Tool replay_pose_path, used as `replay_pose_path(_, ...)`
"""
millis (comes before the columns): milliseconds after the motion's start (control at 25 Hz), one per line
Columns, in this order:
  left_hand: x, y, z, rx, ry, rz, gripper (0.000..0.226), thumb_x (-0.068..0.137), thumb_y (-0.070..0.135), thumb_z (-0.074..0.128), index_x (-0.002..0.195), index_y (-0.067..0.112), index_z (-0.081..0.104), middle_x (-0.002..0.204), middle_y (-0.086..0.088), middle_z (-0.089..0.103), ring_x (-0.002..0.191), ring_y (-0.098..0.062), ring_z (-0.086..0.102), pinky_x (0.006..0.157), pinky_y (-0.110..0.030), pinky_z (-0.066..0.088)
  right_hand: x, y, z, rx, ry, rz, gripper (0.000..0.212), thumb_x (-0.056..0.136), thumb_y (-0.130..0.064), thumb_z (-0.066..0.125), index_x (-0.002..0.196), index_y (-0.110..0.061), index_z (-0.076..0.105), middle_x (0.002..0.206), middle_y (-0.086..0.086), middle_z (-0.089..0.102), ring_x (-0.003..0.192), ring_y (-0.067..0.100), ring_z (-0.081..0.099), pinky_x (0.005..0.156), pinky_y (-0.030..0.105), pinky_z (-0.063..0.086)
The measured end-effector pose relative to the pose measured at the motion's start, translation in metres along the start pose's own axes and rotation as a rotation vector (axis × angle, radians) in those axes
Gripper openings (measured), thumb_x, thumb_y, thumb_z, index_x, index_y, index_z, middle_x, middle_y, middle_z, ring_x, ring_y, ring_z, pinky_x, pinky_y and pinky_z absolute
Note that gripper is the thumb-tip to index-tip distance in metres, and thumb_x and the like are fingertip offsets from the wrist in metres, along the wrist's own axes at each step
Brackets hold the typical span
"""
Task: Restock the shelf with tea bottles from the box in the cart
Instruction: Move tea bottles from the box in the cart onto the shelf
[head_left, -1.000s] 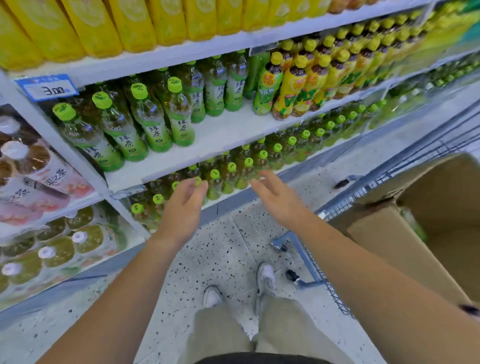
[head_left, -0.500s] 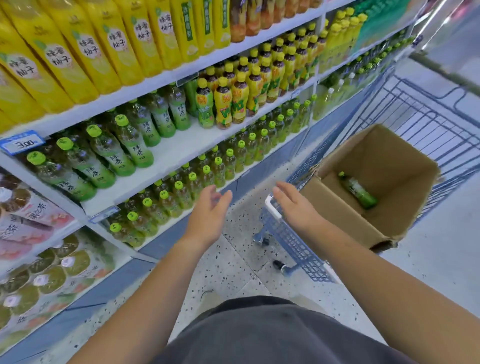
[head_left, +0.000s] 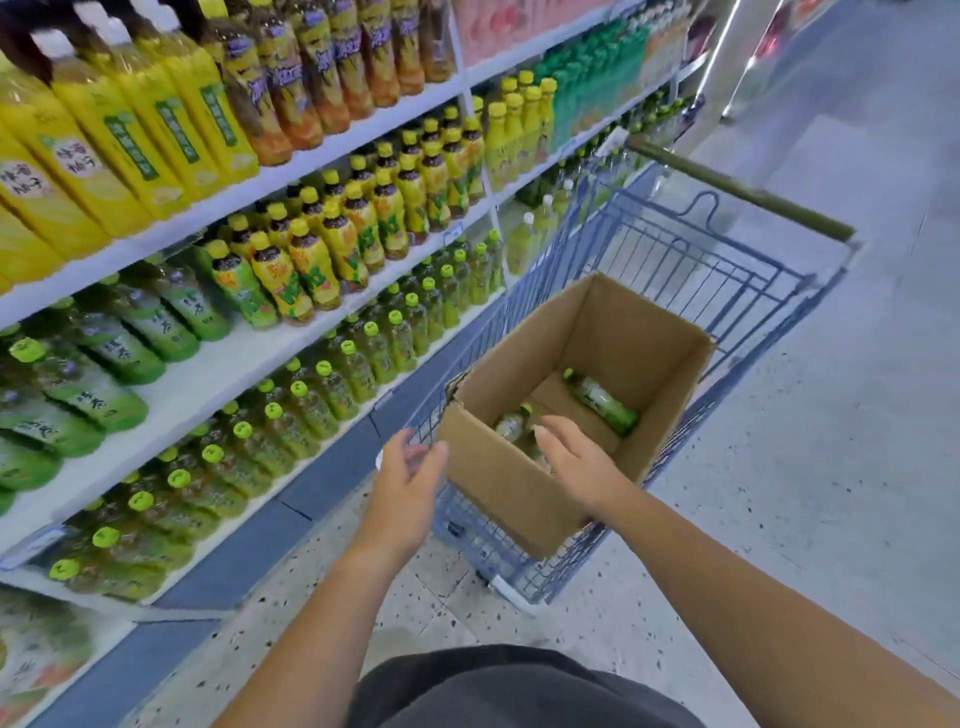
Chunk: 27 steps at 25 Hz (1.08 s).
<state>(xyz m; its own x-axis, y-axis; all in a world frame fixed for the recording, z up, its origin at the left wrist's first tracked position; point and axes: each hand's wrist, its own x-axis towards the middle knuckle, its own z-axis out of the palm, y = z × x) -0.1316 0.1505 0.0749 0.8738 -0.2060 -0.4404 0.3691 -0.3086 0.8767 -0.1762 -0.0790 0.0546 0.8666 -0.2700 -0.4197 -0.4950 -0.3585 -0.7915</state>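
The step in hand looks like the fetch: both hands reach toward the box in the cart for more bottles, with nothing carried yet. The right hand is over the box's near edge, fingers spread and loose, palm down, just above a bottle lying at the near side; whether a fingertip touches it I cannot tell. A second bottle lies on its side further in, well clear of the hand. The left hand is outside the box, just beside its near left corner, open and relaxed, grasping nothing; it may be brushing the cardboard, but that is unclear. The next move, as I judge it, calls for the right hand to dip lower and close round the near bottle, then carry it to the bare stretch of shelf among the green-capped rows on the left
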Motion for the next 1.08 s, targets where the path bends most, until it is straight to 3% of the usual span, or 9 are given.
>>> replay_pose_path(240,0.04,0.034,0.053,0.127,-0.118,-0.003,0.067,0.098,0.058,0.053,0.155,0.032,0.029,0.126,0.028,0.048,0.108,0.017,0.044,0.082,-0.023,0.038,0.029,0.035,-0.053,0.121,0.046,0.145,0.059,0.102,-0.058,0.038,0.153,-0.029,0.037,0.147,-0.006,0.049,0.119,0.006,0.044,0.095,0.026,0.031)
replay_pose_path(440,0.121,0.064,0.096,0.279,-0.27,0.056,0.079,0.086,0.07,0.052,0.152,0.032,0.033,0.137,0.014,0.051,0.12,0.002,0.051,0.093,-0.028,0.039,0.072,0.048,-0.075,0.145,0.193,0.266,0.064,0.103,-0.058,0.034,0.156,-0.023,0.032,0.156,0.001,0.042,0.139,0.019,0.042,0.101,0.029,0.031)
replay_pose_path(560,0.169,0.066,0.124,0.39,-0.38,0.064,0.088,0.079,0.078,0.047,0.153,0.034,0.032,0.134,0.018,0.052,0.113,0.005,0.051,0.082,-0.021,0.038,0.102,0.058,-0.079,0.14,0.269,0.336,0.066,0.103,-0.059,0.032,0.157,-0.021,0.029,0.159,0.003,0.039,0.142,0.022,0.039,0.101,0.029,0.03)
replay_pose_path(640,0.203,0.054,0.14,0.459,-0.445,0.039,0.087,0.08,0.077,0.046,0.154,0.032,0.032,0.135,0.015,0.053,0.112,0.0,0.052,0.081,-0.023,0.038,0.126,0.073,-0.078,0.142,0.3,0.381,0.068,0.103,-0.06,0.03,0.158,-0.019,0.027,0.159,0.004,0.039,0.142,0.022,0.039,0.1,0.028,0.03)
replay_pose_path(760,0.247,0.024,0.162,0.573,-0.518,-0.03,0.081,0.087,0.071,0.045,0.153,0.024,0.038,0.141,0.005,0.052,0.121,-0.013,0.052,0.092,-0.032,0.039,0.164,0.102,-0.074,0.13,0.318,0.451,0.07,0.102,-0.061,0.028,0.158,-0.02,0.027,0.159,0.003,0.039,0.142,0.023,0.039,0.1,0.03,0.031)
replay_pose_path(1080,0.331,-0.051,0.208,0.822,-0.497,-0.128,0.07,0.096,0.064,0.042,0.148,0.018,0.044,0.141,-0.004,0.053,0.124,-0.027,0.053,0.104,-0.045,0.043,0.268,0.186,-0.053,-0.001,0.228,0.615,0.07,0.103,-0.059,0.026,0.157,-0.014,0.028,0.155,0.011,0.042,0.139,0.032,0.043,0.105,0.038,0.036)
